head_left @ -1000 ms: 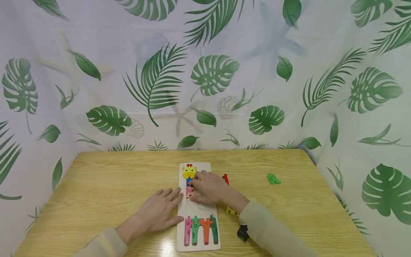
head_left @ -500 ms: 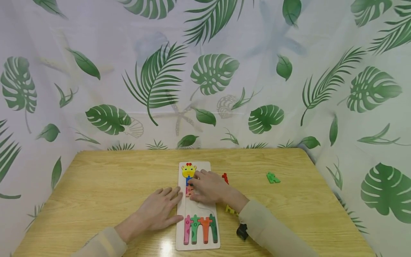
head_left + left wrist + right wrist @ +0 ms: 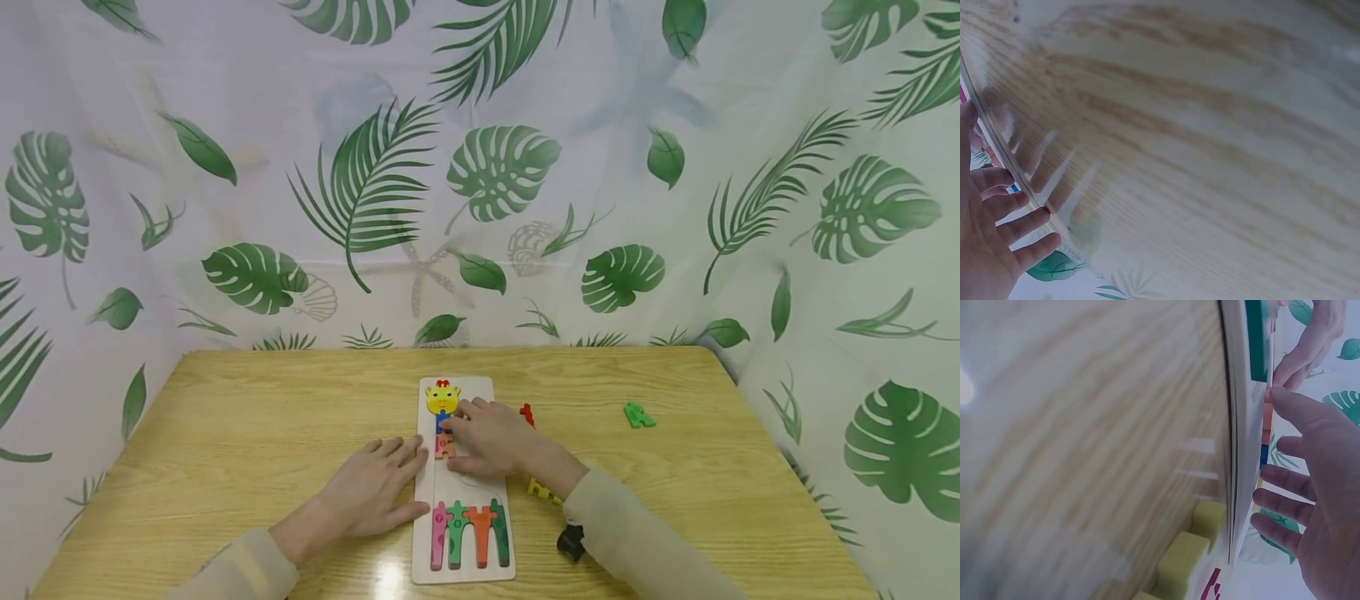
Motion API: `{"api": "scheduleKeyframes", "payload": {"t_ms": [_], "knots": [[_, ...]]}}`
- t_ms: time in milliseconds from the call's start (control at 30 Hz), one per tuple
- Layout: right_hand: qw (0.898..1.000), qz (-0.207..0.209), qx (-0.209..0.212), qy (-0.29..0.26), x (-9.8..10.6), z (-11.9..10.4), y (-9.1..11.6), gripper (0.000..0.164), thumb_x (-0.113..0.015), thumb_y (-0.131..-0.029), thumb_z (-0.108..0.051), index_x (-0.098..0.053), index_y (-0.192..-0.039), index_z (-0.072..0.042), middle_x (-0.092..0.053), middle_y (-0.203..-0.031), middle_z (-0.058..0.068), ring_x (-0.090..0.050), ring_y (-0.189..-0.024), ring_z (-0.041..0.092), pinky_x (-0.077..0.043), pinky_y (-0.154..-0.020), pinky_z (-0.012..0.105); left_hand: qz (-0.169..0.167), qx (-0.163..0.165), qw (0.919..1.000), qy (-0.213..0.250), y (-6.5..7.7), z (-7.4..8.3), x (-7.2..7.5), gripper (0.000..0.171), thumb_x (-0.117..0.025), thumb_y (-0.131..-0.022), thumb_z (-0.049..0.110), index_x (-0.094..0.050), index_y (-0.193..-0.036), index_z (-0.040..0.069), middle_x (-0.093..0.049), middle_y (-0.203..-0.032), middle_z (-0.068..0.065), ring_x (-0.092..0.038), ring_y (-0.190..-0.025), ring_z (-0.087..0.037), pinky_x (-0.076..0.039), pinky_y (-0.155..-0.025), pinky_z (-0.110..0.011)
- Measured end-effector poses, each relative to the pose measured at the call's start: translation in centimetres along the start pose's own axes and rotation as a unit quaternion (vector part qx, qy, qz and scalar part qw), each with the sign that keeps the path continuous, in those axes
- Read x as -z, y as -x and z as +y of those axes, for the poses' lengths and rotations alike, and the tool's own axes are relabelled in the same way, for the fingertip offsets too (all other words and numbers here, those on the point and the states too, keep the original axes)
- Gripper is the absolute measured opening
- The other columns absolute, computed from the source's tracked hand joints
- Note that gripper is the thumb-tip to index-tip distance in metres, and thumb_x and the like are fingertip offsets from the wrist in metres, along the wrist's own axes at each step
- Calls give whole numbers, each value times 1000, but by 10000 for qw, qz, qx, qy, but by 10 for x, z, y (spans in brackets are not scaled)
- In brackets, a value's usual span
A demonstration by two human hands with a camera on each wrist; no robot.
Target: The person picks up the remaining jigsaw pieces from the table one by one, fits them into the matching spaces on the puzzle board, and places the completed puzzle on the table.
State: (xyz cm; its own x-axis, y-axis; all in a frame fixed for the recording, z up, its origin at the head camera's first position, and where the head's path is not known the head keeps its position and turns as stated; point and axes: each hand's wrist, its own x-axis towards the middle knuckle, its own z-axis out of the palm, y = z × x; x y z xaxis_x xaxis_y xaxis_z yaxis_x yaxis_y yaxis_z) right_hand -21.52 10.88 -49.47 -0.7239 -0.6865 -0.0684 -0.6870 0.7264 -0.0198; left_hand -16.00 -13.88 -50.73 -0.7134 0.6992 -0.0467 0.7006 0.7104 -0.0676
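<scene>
A pale wooden puzzle board [image 3: 463,573] lies lengthwise on the table. At its far end is a yellow giraffe head [image 3: 442,397], with a blue piece [image 3: 442,422] and a salmon-pink piece [image 3: 444,446] below it. Pink, green, orange and dark green leg pieces [image 3: 482,537] line the near end. My left hand [image 3: 372,492] lies along the board's left edge, fingers spread and fairly straight, fingertips and thumb at the rim. Over the upper board, my right hand [image 3: 491,437] reaches in from the right, index fingertip at the blue piece and thumb near the salmon-pink one. Its fingers look relaxed in the right wrist view.
Right of the board lie a red piece [image 3: 527,414] and a yellow piece [image 3: 543,492], both partly behind the right hand or forearm. A green piece [image 3: 639,415] lies farther right. A small black object [image 3: 570,542] shows beside the right sleeve. A leaf-print curtain [image 3: 480,208] stands behind the table.
</scene>
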Motion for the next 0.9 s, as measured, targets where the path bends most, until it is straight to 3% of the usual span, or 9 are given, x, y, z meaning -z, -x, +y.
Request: {"api": "scheduleKeyframes", "payload": {"t_ms": [367,633,900], "knots": [[9998,119,54,-153,0,1,6,63,-59,-101,-63,-60,-148,-21,-63,-143,4,-60,-124,21,-57,-107,40,7,-11,10000,-48,0,0,-1,76,-43,-105,68,-50,-158,13,-48,-165,-13,-55,-146,-34,-50,-119,-50],[9997,190,88,-157,1,3,12,64,-59,-100,-63,-59,-148,-22,-62,-145,3,-58,-133,23,-49,-119,47,8,-16,10000,-3,2,0,2,76,-44,-105,67,-51,-157,12,-50,-164,-13,-56,-144,-34,-50,-118,-50],[9989,298,59,-370,7,6,20,68,-63,-97,-63,-56,-152,-23,-60,-147,5,-55,-138,27,-46,-120,55,41,9,10000,-69,1,0,0,76,-45,-104,68,-52,-156,13,-50,-164,-12,-57,-144,-33,-50,-119,-49]]}}
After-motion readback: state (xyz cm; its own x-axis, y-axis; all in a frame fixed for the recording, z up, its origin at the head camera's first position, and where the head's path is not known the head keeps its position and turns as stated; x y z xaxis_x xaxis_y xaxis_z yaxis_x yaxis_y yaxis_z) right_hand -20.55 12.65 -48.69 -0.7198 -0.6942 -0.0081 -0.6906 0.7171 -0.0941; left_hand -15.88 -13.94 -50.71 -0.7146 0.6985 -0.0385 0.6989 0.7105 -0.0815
